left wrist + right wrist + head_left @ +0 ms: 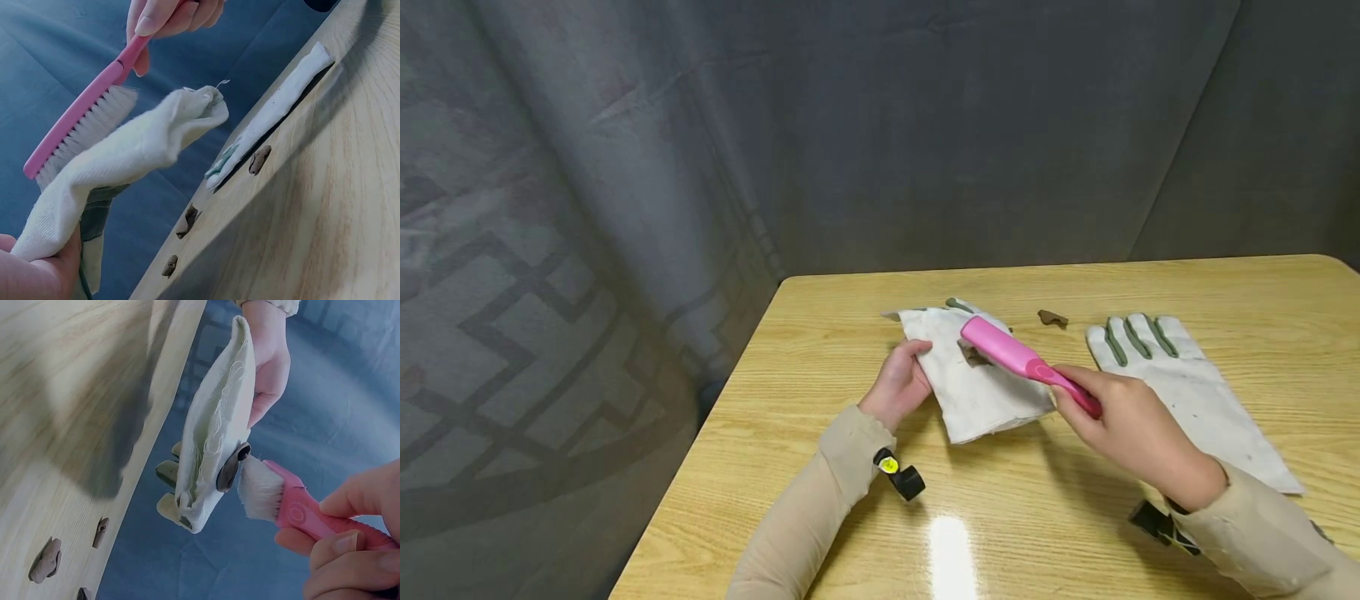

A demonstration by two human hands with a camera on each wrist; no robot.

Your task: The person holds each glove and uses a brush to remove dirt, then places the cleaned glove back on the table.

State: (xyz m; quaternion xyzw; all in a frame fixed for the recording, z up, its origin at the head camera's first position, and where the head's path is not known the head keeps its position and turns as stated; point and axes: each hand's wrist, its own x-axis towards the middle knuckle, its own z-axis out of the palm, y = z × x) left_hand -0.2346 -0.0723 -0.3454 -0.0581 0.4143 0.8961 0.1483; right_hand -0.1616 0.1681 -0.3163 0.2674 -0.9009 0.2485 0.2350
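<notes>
My left hand (901, 385) grips a white work glove (970, 400) by its left edge, thumb on top, and holds it up off the table. Green strips show between the glove's fingers. In my right hand (1131, 425) is a pink brush (1000, 346), held by its handle. Its white bristles (94, 128) point down at the glove in the left wrist view. A brown curled flake (231, 469) lies on the glove's face, right by the bristle tips in the right wrist view. The glove's frayed cuff opening faces the right wrist camera.
A second white glove (1195, 400) with green strips lies flat at the right of the wooden table (730, 467). Brown flakes rest on the wood, one (1052, 318) behind the held glove. A grey curtain (970, 133) hangs behind the table's far edge.
</notes>
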